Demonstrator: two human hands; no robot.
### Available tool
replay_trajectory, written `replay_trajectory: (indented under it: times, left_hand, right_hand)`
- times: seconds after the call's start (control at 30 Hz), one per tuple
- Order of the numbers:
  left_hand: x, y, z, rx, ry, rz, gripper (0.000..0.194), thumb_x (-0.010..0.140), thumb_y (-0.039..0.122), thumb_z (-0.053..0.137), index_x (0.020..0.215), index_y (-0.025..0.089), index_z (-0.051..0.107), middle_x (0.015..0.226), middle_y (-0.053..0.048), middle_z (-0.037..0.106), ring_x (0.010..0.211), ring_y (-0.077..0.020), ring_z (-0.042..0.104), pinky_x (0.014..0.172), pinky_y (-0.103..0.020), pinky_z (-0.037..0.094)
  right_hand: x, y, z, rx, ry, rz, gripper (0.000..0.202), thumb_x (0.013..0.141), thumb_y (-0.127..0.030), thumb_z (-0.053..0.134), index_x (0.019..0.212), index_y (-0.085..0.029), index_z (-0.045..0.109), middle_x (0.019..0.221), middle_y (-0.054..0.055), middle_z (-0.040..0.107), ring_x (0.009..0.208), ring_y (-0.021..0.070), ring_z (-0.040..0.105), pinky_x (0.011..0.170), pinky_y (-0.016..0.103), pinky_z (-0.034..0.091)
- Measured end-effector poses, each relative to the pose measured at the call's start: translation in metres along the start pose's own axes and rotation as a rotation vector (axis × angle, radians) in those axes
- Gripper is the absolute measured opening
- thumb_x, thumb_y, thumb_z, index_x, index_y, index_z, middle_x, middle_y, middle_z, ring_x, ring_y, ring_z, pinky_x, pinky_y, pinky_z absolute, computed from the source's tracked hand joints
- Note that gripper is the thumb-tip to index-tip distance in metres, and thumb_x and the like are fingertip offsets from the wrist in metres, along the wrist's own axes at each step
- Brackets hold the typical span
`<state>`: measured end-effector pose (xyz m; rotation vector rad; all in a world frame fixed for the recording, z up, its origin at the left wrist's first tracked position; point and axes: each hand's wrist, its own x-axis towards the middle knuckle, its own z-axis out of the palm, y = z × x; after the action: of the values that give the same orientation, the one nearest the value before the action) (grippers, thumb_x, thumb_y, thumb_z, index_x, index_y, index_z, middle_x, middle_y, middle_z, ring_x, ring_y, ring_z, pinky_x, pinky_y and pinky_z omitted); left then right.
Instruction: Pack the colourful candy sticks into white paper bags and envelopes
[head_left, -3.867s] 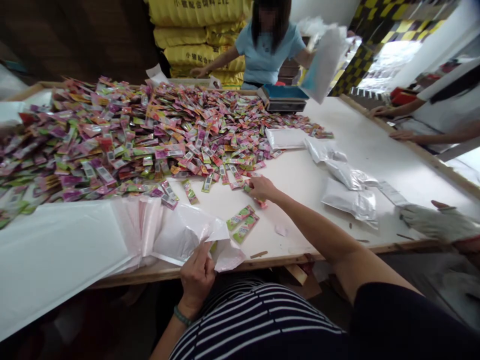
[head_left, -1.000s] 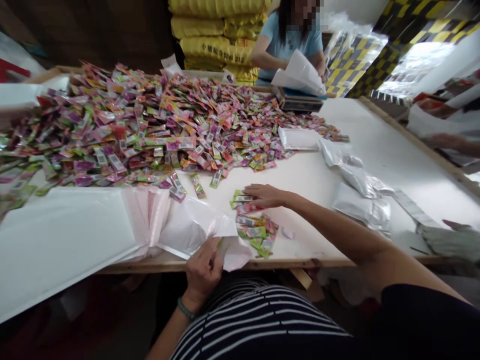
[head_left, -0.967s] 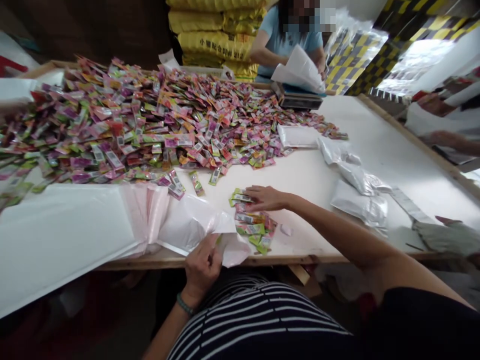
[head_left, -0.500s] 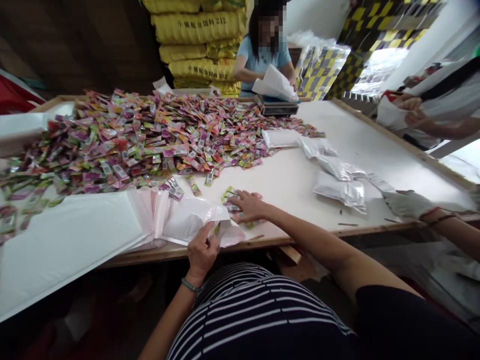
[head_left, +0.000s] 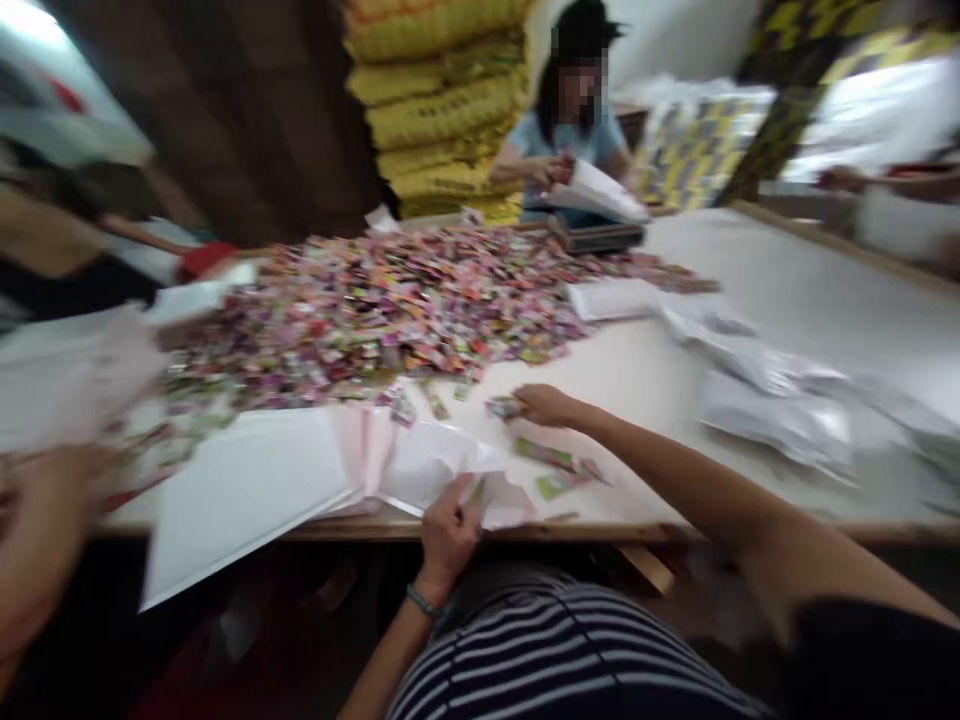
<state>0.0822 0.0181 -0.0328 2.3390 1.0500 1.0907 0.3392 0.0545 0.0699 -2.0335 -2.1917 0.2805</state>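
Note:
My left hand (head_left: pixel 450 532), with a bracelet at the wrist, is closed on the open mouth of a white plastic bag (head_left: pixel 424 465) lying at the table's front edge. A bit of green shows at the bag's mouth beside my fingers. Over the table to the right, my right hand (head_left: pixel 551 405) pinches a small snack packet (head_left: pixel 504 407). Just below that hand lie a few loose green and pink packets (head_left: pixel 544 453). Behind the bag spreads a large heap of small colourful packets (head_left: pixel 390 310).
A stack of flat white bags (head_left: pixel 255 465) overhangs the front edge at left. Filled bags (head_left: pixel 776 420) lie at right. Across the table (head_left: pixel 637 370), a person (head_left: pixel 574 130) holds a white bag over a scale (head_left: pixel 600 237). Other people's arms show at left and far right.
My right hand has gone from spread over the loose packets to pinching one, a little farther back. My left hand keeps hold of the bag. The view has swung left, showing another person's arm there.

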Motion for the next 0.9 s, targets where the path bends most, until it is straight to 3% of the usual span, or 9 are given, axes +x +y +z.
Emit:
replay_trajectory:
  times: [0.1, 0.17, 0.23, 0.3, 0.37, 0.57, 0.73, 0.8, 0.9]
  left_hand:
    - [-0.013, 0.011, 0.000, -0.061, -0.007, -0.042, 0.038, 0.079, 0.011, 0.049, 0.110, 0.019, 0.068, 0.106, -0.008, 0.073, 0.099, -0.0197, 0.068, 0.091, -0.032, 0.055]
    - [-0.014, 0.012, 0.006, -0.089, 0.005, -0.082, 0.040, 0.074, 0.010, 0.053, 0.109, 0.020, 0.069, 0.103, -0.007, 0.074, 0.095, -0.0205, 0.069, 0.089, -0.030, 0.055]
    - [-0.014, 0.012, 0.009, -0.094, 0.011, -0.106, 0.042, 0.069, 0.009, 0.056, 0.107, 0.021, 0.070, 0.099, -0.007, 0.074, 0.090, -0.0213, 0.069, 0.086, -0.030, 0.056]
    - [-0.015, 0.016, 0.010, -0.103, 0.004, -0.136, 0.044, 0.067, 0.007, 0.057, 0.107, 0.021, 0.070, 0.096, -0.006, 0.074, 0.088, -0.0217, 0.069, 0.085, -0.030, 0.056]
    - [-0.015, 0.021, 0.008, -0.116, -0.003, -0.180, 0.047, 0.067, 0.006, 0.056, 0.109, 0.020, 0.070, 0.099, -0.007, 0.074, 0.090, -0.0220, 0.069, 0.086, -0.031, 0.056]
    - [0.019, 0.034, -0.003, -0.082, -0.074, -0.171, 0.052, 0.067, 0.002, 0.053, 0.114, 0.017, 0.070, 0.110, -0.009, 0.072, 0.097, -0.0215, 0.069, 0.093, -0.031, 0.054]
    - [0.060, 0.053, -0.021, 0.093, -0.216, -0.229, 0.051, 0.073, 0.004, 0.052, 0.120, 0.015, 0.066, 0.109, -0.009, 0.072, 0.093, -0.0212, 0.069, 0.090, -0.033, 0.055]
    - [0.077, 0.058, -0.025, 0.157, -0.252, -0.214, 0.053, 0.075, 0.005, 0.052, 0.126, 0.016, 0.062, 0.115, -0.009, 0.070, 0.095, -0.0206, 0.069, 0.092, -0.033, 0.053]
    - [0.097, 0.062, -0.024, 0.226, -0.282, -0.180, 0.054, 0.076, 0.008, 0.054, 0.130, 0.016, 0.060, 0.116, -0.010, 0.070, 0.096, -0.0230, 0.069, 0.092, -0.036, 0.053]
  right_hand:
    - [-0.045, -0.007, 0.018, 0.002, 0.086, -0.229, 0.064, 0.069, -0.053, 0.064, 0.128, -0.032, 0.059, 0.110, 0.012, 0.069, 0.091, 0.0317, 0.066, 0.074, 0.040, 0.051]
    - [-0.066, 0.023, 0.067, -0.004, 0.138, -0.378, 0.086, 0.059, -0.059, 0.068, 0.140, -0.043, 0.045, 0.114, 0.011, 0.068, 0.094, 0.0366, 0.066, 0.070, 0.046, 0.053]
    - [-0.071, 0.065, 0.128, 0.022, 0.398, -0.482, 0.108, 0.054, -0.071, 0.065, 0.147, -0.052, 0.016, 0.123, 0.009, 0.065, 0.102, 0.0394, 0.065, 0.065, 0.051, 0.055]
    - [-0.071, 0.096, 0.176, 0.010, 0.417, -0.454, 0.106, 0.060, -0.068, 0.064, 0.147, -0.051, 0.007, 0.135, 0.008, 0.058, 0.113, 0.0377, 0.059, 0.073, 0.053, 0.056]
    - [-0.073, 0.107, 0.199, 0.010, 0.407, -0.427, 0.094, 0.070, -0.061, 0.060, 0.146, -0.053, 0.006, 0.136, 0.007, 0.056, 0.118, 0.0330, 0.057, 0.078, 0.049, 0.056]
    - [-0.064, 0.082, 0.174, 0.072, 0.414, -0.369, 0.075, 0.082, -0.047, 0.053, 0.146, -0.057, 0.015, 0.126, 0.006, 0.063, 0.108, 0.0306, 0.064, 0.074, 0.047, 0.058]
    - [-0.059, 0.050, 0.129, 0.121, 0.307, -0.248, 0.043, 0.089, -0.023, 0.039, 0.125, -0.022, 0.061, 0.105, 0.014, 0.067, 0.097, 0.0252, 0.063, 0.085, 0.038, 0.052]
    - [-0.049, 0.047, 0.105, 0.208, 0.244, -0.162, 0.039, 0.085, -0.020, 0.043, 0.118, -0.021, 0.064, 0.101, 0.010, 0.068, 0.093, 0.0221, 0.062, 0.083, 0.033, 0.050]
    - [-0.031, 0.055, 0.071, 0.433, 0.227, 0.124, 0.032, 0.078, -0.022, 0.053, 0.107, -0.022, 0.068, 0.089, 0.004, 0.070, 0.079, 0.0177, 0.062, 0.070, 0.025, 0.048]
